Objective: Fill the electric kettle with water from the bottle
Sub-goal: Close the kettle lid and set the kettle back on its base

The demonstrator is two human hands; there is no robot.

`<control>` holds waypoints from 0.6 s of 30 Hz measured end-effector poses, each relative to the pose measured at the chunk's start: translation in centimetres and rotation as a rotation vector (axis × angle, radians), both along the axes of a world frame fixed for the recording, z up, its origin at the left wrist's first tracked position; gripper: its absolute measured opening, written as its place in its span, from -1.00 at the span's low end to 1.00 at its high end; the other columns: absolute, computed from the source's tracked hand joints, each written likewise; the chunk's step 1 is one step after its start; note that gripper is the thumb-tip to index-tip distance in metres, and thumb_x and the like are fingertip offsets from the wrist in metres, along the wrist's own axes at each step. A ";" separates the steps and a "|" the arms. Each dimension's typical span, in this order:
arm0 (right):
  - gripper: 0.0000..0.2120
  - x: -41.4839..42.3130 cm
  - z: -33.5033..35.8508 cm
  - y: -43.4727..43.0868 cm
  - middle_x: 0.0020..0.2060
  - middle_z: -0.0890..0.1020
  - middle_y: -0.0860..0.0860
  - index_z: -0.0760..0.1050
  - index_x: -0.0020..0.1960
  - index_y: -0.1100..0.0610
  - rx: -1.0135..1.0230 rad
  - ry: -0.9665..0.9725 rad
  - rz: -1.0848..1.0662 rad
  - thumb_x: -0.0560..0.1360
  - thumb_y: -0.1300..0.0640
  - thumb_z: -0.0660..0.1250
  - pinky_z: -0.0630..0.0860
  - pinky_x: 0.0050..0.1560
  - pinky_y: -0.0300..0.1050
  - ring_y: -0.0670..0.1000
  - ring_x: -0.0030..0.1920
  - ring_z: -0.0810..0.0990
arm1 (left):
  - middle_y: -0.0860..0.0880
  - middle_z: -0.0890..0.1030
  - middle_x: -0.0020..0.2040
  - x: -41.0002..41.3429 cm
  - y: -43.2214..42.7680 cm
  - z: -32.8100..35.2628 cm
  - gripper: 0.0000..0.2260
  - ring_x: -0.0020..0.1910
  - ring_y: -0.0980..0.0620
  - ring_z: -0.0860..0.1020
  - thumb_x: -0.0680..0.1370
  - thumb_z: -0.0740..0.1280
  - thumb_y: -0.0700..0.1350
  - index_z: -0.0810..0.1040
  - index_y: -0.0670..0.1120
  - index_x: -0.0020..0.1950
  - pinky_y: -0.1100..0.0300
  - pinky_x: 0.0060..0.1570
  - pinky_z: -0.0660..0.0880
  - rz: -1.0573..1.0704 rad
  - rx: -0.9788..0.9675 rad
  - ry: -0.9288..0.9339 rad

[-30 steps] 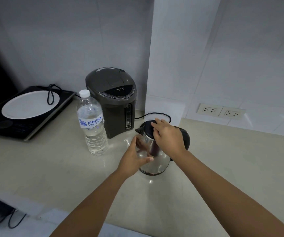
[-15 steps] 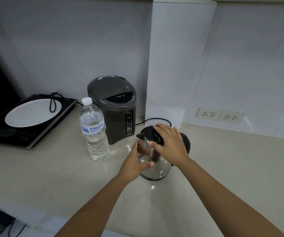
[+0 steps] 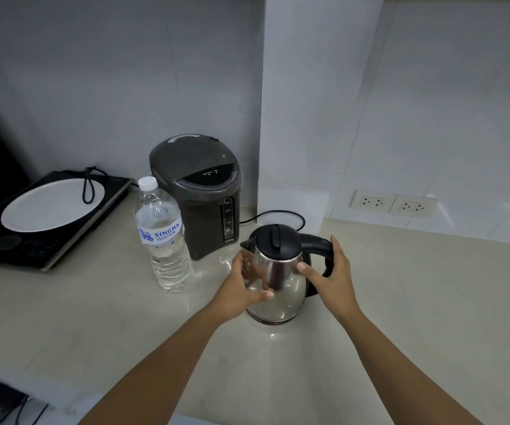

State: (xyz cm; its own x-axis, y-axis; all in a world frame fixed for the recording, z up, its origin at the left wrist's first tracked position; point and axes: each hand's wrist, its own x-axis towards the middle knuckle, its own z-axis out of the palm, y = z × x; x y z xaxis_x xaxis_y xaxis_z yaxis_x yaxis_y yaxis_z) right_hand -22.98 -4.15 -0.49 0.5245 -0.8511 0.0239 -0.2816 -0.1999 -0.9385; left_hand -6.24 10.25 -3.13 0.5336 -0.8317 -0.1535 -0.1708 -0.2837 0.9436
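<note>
Off the lid (image 3: pixel 276 240) since a moment ago, the right hand (image 3: pixel 336 280) now sits at the kettle's (image 3: pixel 287 280) handle (image 3: pixel 318 243) side. Its thumb presses the steel wall just under the lid, and its fingers reach round the outer edge of the black handle, so the hand spans the two in a half-closed grip. The left hand (image 3: pixel 241 289) holds as before: fingers curled round the spout side of the steel body, thumb laid across the front. The kettle stands upright on the tabletop (image 3: pixel 416 302), lid shut, spout pointing left.

The bottle (image 3: pixel 165 234) stands upright just left of the kettle, apart from it, white cap (image 3: pixel 148 183) on. Its white label reads "SINGHA WATER" in blue, beside a blue emblem.

Behind the bottle and kettle stands a dark hot-water pot (image 3: pixel 198 191). Its gauge shows 2.0 and 1.0; the white lettering on its top panel is too small to read surely. A black cord (image 3: pixel 278 214) loops on the tabletop behind the kettle. At far left a white plate (image 3: pixel 53 207) lies on a black hob (image 3: pixel 33 250). Two sockets (image 3: pixel 391 204) sit in the wall at right.
</note>
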 end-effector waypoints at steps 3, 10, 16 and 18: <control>-0.07 0.3 -0.1 -0.3 0.47 0.28 -0.07 0.13 0.56 -0.13 -0.024 -0.036 -0.008 0.34 -0.11 0.57 0.31 0.45 0.03 -0.14 0.38 0.31 | 0.19 0.46 0.22 0.3 -0.2 -0.1 -0.19 0.34 0.06 0.45 0.32 0.60 -0.14 0.16 0.34 0.30 0.05 0.38 0.40 0.041 -0.002 0.013; -0.05 1.9 3.1 -4.1 0.46 0.35 -0.02 0.17 0.56 -0.07 -0.115 -0.086 0.014 0.31 -0.15 0.58 0.33 0.36 -0.13 -0.06 0.42 0.37 | 0.36 0.40 0.13 1.5 -2.8 3.0 -0.17 0.20 0.27 0.42 0.32 0.61 -0.10 0.10 0.26 0.32 0.22 0.25 0.35 0.060 -0.082 0.008; -0.10 4.8 6.1 -8.0 0.46 0.34 -0.03 0.16 0.57 -0.01 -0.108 -0.102 0.032 0.37 -0.05 0.56 0.27 0.28 -0.22 -0.18 0.33 0.32 | 0.32 0.38 0.04 4.5 -7.1 5.3 -0.22 0.20 0.16 0.42 0.33 0.60 -0.08 0.17 0.19 0.34 0.22 0.18 0.33 0.048 -0.083 -0.009; -0.11 5.8 6.1 -9.1 0.47 0.34 -0.04 0.15 0.57 0.00 -0.098 -0.087 0.036 0.39 -0.05 0.55 0.27 0.27 -0.22 -0.14 0.37 0.32 | 0.27 0.42 0.13 5.6 -8.4 5.1 -0.10 0.28 0.12 0.40 0.31 0.61 -0.05 0.13 0.14 0.49 0.17 0.27 0.34 0.045 -0.079 0.015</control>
